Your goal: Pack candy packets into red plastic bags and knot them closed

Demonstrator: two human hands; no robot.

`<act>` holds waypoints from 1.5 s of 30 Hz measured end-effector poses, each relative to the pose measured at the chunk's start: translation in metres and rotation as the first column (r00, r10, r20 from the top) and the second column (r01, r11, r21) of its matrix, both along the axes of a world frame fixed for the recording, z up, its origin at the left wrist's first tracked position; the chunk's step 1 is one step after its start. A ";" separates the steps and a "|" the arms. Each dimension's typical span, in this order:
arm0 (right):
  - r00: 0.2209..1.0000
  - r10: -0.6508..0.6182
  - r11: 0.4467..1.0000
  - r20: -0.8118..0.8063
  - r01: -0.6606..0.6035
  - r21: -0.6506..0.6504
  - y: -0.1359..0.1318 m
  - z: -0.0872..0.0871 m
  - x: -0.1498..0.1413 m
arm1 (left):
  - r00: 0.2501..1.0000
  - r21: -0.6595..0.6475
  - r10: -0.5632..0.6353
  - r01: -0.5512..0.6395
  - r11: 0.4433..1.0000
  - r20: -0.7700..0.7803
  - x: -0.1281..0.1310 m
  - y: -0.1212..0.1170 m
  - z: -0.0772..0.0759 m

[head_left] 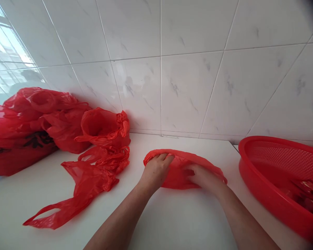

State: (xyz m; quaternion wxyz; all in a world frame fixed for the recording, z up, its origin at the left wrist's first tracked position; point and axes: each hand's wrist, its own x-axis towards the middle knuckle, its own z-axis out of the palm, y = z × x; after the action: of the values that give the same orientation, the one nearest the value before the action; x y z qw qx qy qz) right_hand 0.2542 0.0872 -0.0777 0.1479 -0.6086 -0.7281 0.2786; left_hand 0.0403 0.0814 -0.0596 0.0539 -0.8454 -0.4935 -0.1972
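Observation:
A red plastic bag (181, 163) lies bunched on the white counter (172, 222) in front of the tiled wall. My left hand (155, 171) rests on its left end, with the fingers curled over the bag's upper edge. The fingers of my right hand (203, 178) press into the bag's right half, bent and partly buried in the plastic. Both hands grip the same bag.
More red plastic bags lie to the left: a flat one with handles (78, 192), an open crumpled one (104, 130), and a full pile (26, 128) against the wall. A red perforated basket (276, 180) stands at the right and holds something dark red.

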 end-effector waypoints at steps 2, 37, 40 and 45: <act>0.998 0.040 0.998 0.039 -0.038 -0.040 -0.004 0.005 -0.004 | 0.996 0.048 0.094 -0.094 0.994 0.003 0.000 0.000 0.000; 0.966 -0.055 0.924 -0.254 0.146 0.354 -0.003 0.028 -0.012 | 0.981 -0.133 -0.132 0.151 0.980 0.139 -0.008 0.002 -0.010; 0.957 -0.026 0.886 -0.287 0.155 0.436 -0.008 0.038 -0.015 | 0.970 0.070 -0.177 0.168 0.983 0.167 -0.009 0.002 -0.001; 0.932 -0.119 0.803 -0.343 0.294 0.519 -0.032 0.067 0.002 | 0.932 0.370 -0.172 0.044 0.928 0.320 -0.023 -0.006 0.012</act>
State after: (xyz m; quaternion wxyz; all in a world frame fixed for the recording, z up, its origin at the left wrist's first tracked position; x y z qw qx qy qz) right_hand 0.2563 0.0555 -0.0110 0.4564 -0.5661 -0.6757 0.1209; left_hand 0.0168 0.0751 -0.0480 0.1075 -0.7997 -0.4031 -0.4318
